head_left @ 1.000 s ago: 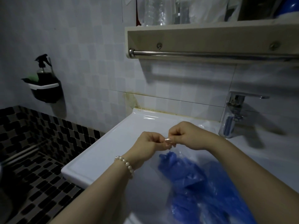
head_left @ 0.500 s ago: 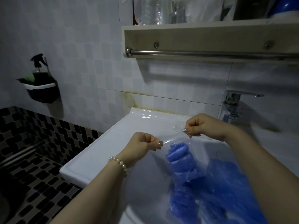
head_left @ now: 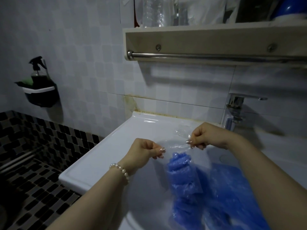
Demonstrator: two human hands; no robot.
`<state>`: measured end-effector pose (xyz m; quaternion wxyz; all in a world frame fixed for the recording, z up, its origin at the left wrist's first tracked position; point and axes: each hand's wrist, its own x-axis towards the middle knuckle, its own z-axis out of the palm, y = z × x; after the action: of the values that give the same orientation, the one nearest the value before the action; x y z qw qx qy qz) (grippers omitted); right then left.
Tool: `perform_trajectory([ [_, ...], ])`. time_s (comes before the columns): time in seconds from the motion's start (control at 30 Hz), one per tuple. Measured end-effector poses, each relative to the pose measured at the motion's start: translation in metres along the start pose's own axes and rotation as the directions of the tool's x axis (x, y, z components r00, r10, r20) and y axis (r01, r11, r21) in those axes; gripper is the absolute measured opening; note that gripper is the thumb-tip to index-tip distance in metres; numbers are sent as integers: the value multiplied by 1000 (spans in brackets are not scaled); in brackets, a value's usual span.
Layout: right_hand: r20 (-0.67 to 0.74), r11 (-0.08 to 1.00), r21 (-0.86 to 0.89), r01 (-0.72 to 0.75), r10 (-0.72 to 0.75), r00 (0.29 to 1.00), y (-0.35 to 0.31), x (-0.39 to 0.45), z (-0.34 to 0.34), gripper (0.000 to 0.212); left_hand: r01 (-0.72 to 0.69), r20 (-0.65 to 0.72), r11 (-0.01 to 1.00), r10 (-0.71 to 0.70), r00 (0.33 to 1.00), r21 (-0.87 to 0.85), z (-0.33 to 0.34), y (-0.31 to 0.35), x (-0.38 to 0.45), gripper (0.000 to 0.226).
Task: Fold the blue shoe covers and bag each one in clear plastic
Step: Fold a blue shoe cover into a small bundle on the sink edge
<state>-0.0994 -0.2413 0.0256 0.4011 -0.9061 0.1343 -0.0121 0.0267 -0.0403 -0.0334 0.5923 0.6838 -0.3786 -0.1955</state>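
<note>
Head view: left hand (head_left: 146,151) and right hand (head_left: 203,136) both pinching clear plastic bag (head_left: 176,146) mouth with fingers, folded blue shoe cover (head_left: 182,173) inside, at 6 o'clock over sink (head_left: 103,160).

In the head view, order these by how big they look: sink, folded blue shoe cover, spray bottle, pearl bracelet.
1. sink
2. folded blue shoe cover
3. spray bottle, though it stands farther away
4. pearl bracelet

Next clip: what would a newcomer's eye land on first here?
Probably the bright blue shoe covers, folded inside a clear plastic bag hanging over the white sink. The left hand and right hand pinch the bag's top edge, stretched between them. More blue covers lie in the basin, lower right.
</note>
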Motion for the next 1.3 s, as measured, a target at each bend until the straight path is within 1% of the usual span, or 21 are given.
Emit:
perform_trajectory([
  [0.03, -35, 999, -35, -25, 24, 999, 3, 2, 0, 24, 4, 1, 999, -4, 1000, 34, 1, -1, 0, 10],
  [0.1, -186, 999, -17, -47, 43, 982, 10, 8, -1, 31, -24, 8, 988, 23, 1000, 153, 5, -4, 1, 17],
  [0.13, -310, 999, -25, -37, 27, 950, 14, 13, -1, 33, -50, 29, 970, 44, 999, 239, 7, -5, 0, 25],
  [0.17, -450, 996, -81, -29, -11, 893, 19, 17, -1, 31, -79, 60, 941, 63, 996, 330, 9, -5, 0, 32],
  [0.2, -556, 982, -183, -46, -65, 828, 24, 21, -1, 27, -102, 75, 908, 79, 994, 407, 10, -6, -1, 38],
  [0.23, -602, 953, -291, -84, -115, 790, 28, 24, 1, 24, -113, 66, 883, 93, 993, 456, 11, -7, -1, 44],
  [0.27, -585, 909, -392, -145, -125, 801, 33, 25, 4, 35, -108, 38, 876, 102, 994, 469, 11, -7, -2, 49],
  [0.33, -467, 781, -555, -287, -7, 884, 42, 27, 11, 62, -76, -47, 886, 109, 993, 456, 11, -8, -3, 55],
  [0.4, -426, 706, -617, -348, 73, 902, 49, 28, 17, 64, -79, -105, 878, 145, 984, 473, 11, -8, -2, 52],
  [0.57, -462, 794, -498, -350, 99, 881, 53, 29, 17, 54, -83, -167, 858, 193, 967, 508, 8, -10, 2, 36],
  [0.67, -459, 834, -433, -341, 121, 880, 56, 30, 17, 60, -88, -159, 853, 195, 968, 514, 10, -9, 0, 33],
  [0.73, -427, 911, -312, -271, 121, 896, 52, 32, 20, 71, -102, -143, 849, 204, 968, 519, 11, -9, -1, 33],
  [0.8, -431, 952, -239, -193, 74, 899, 42, 33, 21, 73, -131, -112, 830, 225, 968, 542, 12, -11, -2, 32],
  [0.83, -474, 953, -254, -166, 27, 880, 35, 33, 19, 69, -152, -87, 811, 242, 966, 565, 11, -12, -3, 33],
  [0.9, -589, 916, -370, -154, -103, 801, 19, 21, 9, 45, -205, -30, 762, 282, 959, 614, 13, -13, -4, 33],
  [0.93, -595, 886, -433, -166, -143, 791, 12, 12, 3, 29, -226, -5, 744, 295, 956, 629, 14, -13, -6, 33],
  [0.97, -547, 857, -483, -182, -132, 826, 6, 2, -1, 17, -236, 17, 732, 293, 956, 639, 16, -11, -7, 32],
  [1.03, -331, 798, -558, -225, 34, 943, 1, -21, 1, 16, -258, 80, 716, 273, 959, 649, 21, -6, -10, 31],
  [1.1, -151, 739, -613, -281, 239, 959, 9, -35, 13, 27, -286, 192, 669, 213, 958, 686, 26, 0, -11, 31],
  [1.2, -99, 655, -684, -322, 355, 930, 36, -43, 25, 56, -334, 368, 562, 56, 928, 757, 40, 9, -11, 28],
  [1.3, -142, 633, -684, -363, 372, 917, 57, -49, 26, 58, -343, 426, 546, -29, 904, 765, 56, 17, -16, 25],
])
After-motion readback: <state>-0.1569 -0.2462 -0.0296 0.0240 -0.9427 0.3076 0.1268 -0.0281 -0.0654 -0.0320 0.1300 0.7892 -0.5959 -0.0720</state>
